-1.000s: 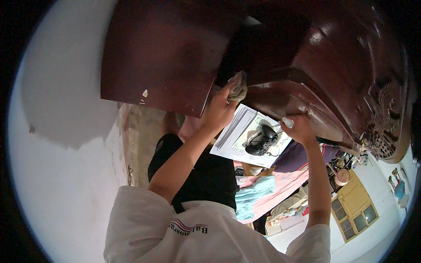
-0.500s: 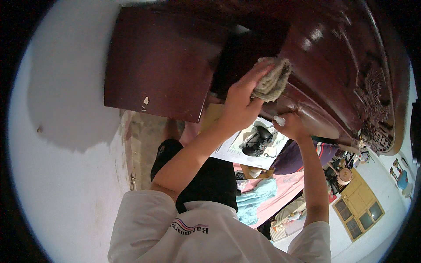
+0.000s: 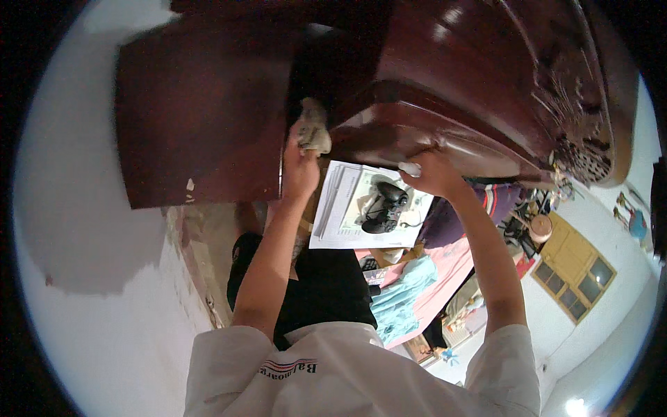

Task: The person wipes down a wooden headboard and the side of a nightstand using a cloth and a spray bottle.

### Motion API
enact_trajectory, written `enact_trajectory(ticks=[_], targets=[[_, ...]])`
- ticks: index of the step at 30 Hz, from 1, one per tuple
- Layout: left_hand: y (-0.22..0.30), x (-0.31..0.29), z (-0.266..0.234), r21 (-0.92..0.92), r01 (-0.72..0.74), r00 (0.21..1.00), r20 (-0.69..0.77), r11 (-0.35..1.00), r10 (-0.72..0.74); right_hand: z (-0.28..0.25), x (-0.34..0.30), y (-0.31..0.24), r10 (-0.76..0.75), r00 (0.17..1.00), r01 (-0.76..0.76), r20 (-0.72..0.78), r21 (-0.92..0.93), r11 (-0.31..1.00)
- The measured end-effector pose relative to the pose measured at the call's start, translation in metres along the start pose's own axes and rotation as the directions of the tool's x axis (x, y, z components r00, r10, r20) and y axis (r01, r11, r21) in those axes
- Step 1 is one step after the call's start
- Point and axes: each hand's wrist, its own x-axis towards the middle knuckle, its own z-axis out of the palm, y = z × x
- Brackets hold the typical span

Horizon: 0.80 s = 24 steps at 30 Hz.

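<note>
A folded, greyish-beige cloth (image 3: 314,128) is gripped in my left hand (image 3: 300,170), its fingers wrapped around the lower part. Hand and cloth are at the right-hand edge of a dark red-brown wooden panel (image 3: 201,118), by the dark recess beside it. My right hand (image 3: 432,174) is closed around a small white object (image 3: 410,169); its kind is mostly hidden by the fingers. That hand is by the lower edge of a glossy brown padded section (image 3: 445,139) of the large dark wooden furniture piece.
Below my hands, a black game controller (image 3: 386,207) with a cable lies on a stack of papers (image 3: 333,215). Carved wood (image 3: 580,139) rises at the right. A purple cloth (image 3: 445,226), a light-blue cloth (image 3: 406,299) and a pink sheet (image 3: 445,274) lie beyond the papers. A white wall (image 3: 76,208) borders the left.
My left hand has moved left with the cloth, from in front of the large furniture piece to the panel's edge. My right hand still grips the white object. The view has shifted slightly.
</note>
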Motion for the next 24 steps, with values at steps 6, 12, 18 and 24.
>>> enact_trajectory(ticks=[6,12,18,24], targets=[[-0.064,0.006,-0.007,0.002,0.183,0.980,-0.084,0.983,-0.183,0.008,-0.006,0.007,0.031,1.000,-0.031,-0.003,-0.028,0.999],[-0.101,0.001,-0.026,0.154,0.245,0.966,-0.121,0.957,-0.227,-0.005,-0.002,-0.008,0.053,0.998,-0.053,0.031,0.016,0.998],[-0.047,-0.003,-0.015,0.332,0.295,0.955,-0.127,0.896,-0.268,-0.014,-0.011,-0.016,0.107,0.993,-0.109,0.044,0.050,0.993],[0.043,-0.013,0.013,0.117,0.195,0.977,-0.107,0.974,-0.183,0.004,-0.003,-0.008,0.061,0.997,-0.054,-0.054,0.111,0.992]])
